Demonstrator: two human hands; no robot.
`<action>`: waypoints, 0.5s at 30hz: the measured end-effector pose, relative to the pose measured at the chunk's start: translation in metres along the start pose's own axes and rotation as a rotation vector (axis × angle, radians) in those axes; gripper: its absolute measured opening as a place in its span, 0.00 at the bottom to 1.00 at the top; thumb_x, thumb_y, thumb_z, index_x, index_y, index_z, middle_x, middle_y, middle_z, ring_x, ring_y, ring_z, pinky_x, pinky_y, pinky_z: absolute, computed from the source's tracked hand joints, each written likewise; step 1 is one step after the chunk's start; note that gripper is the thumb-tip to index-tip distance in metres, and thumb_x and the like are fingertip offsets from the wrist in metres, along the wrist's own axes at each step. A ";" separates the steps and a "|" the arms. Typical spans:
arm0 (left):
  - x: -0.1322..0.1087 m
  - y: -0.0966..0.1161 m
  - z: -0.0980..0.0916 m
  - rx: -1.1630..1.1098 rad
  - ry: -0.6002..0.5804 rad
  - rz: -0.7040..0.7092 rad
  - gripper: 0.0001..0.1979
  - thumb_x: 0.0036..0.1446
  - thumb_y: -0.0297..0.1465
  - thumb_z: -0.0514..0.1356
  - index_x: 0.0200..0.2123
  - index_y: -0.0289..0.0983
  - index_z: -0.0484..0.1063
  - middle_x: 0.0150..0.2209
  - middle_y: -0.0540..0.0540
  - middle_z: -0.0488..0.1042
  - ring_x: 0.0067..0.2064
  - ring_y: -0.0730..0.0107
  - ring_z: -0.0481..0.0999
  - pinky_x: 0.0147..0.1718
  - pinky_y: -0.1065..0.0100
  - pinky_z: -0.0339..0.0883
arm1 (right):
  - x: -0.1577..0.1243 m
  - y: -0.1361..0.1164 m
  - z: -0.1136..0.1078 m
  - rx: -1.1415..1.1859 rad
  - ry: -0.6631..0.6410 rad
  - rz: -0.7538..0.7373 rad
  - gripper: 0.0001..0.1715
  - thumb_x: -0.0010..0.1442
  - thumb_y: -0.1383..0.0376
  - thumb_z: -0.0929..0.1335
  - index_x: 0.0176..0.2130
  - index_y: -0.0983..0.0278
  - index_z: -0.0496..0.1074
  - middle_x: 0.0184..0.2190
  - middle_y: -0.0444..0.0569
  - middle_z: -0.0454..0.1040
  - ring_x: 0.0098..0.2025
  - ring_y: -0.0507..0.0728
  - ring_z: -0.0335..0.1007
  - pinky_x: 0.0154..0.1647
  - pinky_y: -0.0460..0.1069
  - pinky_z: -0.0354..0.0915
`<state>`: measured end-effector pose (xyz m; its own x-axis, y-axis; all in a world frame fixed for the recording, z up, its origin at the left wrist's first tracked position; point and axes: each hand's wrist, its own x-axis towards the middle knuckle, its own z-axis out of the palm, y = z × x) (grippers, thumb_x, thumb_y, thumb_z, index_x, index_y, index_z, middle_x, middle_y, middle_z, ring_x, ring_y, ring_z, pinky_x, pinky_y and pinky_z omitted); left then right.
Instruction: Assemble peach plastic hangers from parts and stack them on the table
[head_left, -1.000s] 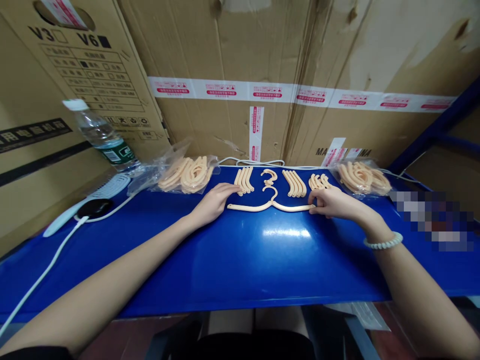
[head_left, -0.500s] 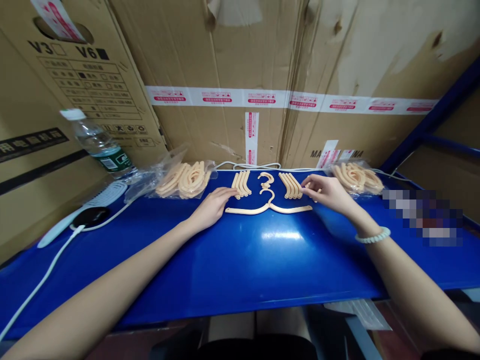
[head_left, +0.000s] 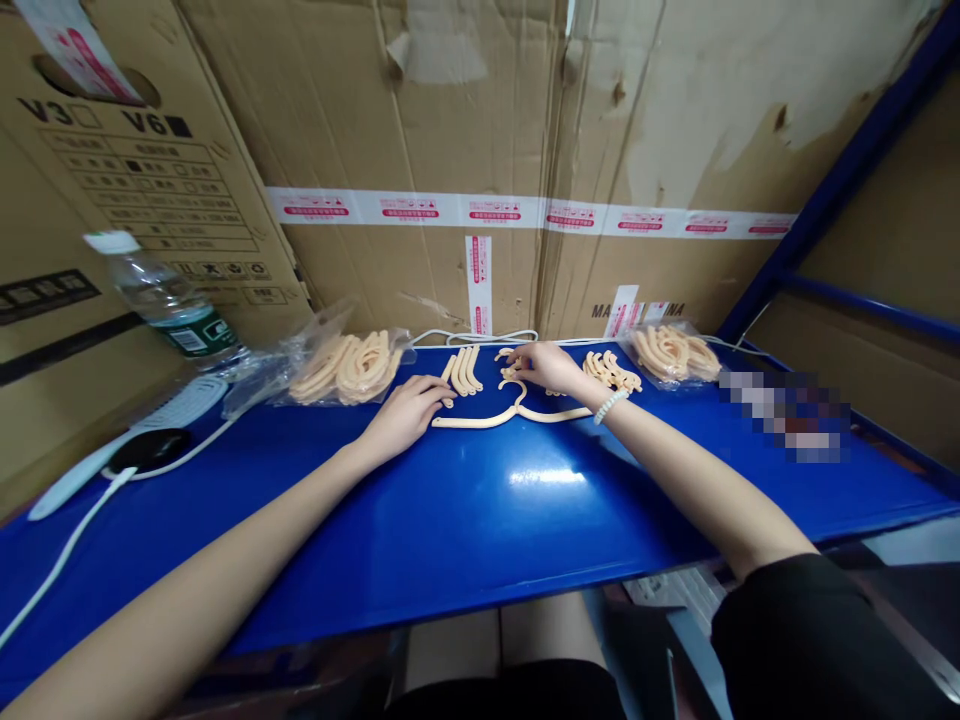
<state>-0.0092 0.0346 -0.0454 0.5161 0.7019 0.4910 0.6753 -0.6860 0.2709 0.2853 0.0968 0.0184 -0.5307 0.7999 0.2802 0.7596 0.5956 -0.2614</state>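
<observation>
A peach-coloured hanger [head_left: 480,422], hook upward, lies on the blue table. Beyond it, to the left, stands a row of loose hanger arms [head_left: 466,370]. My left hand [head_left: 409,412] has its fingertips closed on the leftmost arm of that row, whose lower end shows below the fingers. Just above the hanger's hook, my right hand [head_left: 551,368] pinches at the loose hanger hooks [head_left: 505,355]; its fingers partly cover them. That hand and wrist also hide most of the right row of arms and part of the hanger's right side. More loose hooks [head_left: 611,372] lie right of the wrist.
Clear bags of hanger parts lie at left [head_left: 349,368] and right [head_left: 671,355]. A water bottle [head_left: 180,320], a pale hairbrush [head_left: 176,405] and a black round device [head_left: 150,450] with a white cable are at left. Cardboard boxes [head_left: 405,280] wall the back.
My right hand has moved left from the right-hand parts to the hooks in the middle. My left hand stays at the left row, whose outermost arm now sits slightly apart. The view has shifted slightly.
</observation>
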 end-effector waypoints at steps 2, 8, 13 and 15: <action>0.001 -0.001 0.000 0.002 -0.001 0.008 0.14 0.68 0.29 0.51 0.46 0.40 0.77 0.48 0.41 0.76 0.49 0.56 0.72 0.52 0.52 0.68 | 0.001 0.003 0.006 0.032 0.019 -0.006 0.07 0.58 0.67 0.75 0.39 0.63 0.82 0.30 0.48 0.80 0.30 0.54 0.72 0.30 0.46 0.57; 0.001 0.001 0.000 0.031 0.029 0.015 0.12 0.69 0.32 0.52 0.42 0.40 0.75 0.46 0.43 0.76 0.46 0.57 0.72 0.48 0.56 0.69 | -0.007 -0.003 0.004 0.169 0.210 0.015 0.07 0.61 0.70 0.71 0.38 0.66 0.81 0.33 0.51 0.81 0.31 0.54 0.73 0.34 0.47 0.62; 0.003 0.011 -0.009 0.043 0.166 -0.010 0.12 0.69 0.32 0.51 0.41 0.39 0.74 0.47 0.42 0.77 0.49 0.56 0.74 0.50 0.55 0.69 | -0.020 -0.012 -0.008 0.339 0.395 0.087 0.11 0.66 0.62 0.66 0.40 0.66 0.77 0.29 0.48 0.80 0.28 0.53 0.75 0.32 0.47 0.67; 0.005 0.020 -0.014 -0.007 0.251 -0.030 0.12 0.70 0.31 0.50 0.42 0.39 0.74 0.48 0.42 0.77 0.50 0.58 0.75 0.52 0.56 0.69 | -0.027 -0.018 -0.014 0.495 0.462 0.147 0.13 0.66 0.59 0.66 0.41 0.66 0.74 0.28 0.48 0.79 0.26 0.53 0.76 0.26 0.46 0.66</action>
<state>-0.0010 0.0213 -0.0259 0.3485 0.6530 0.6724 0.6842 -0.6676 0.2937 0.2910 0.0637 0.0286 -0.1377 0.8264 0.5459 0.4924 0.5354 -0.6862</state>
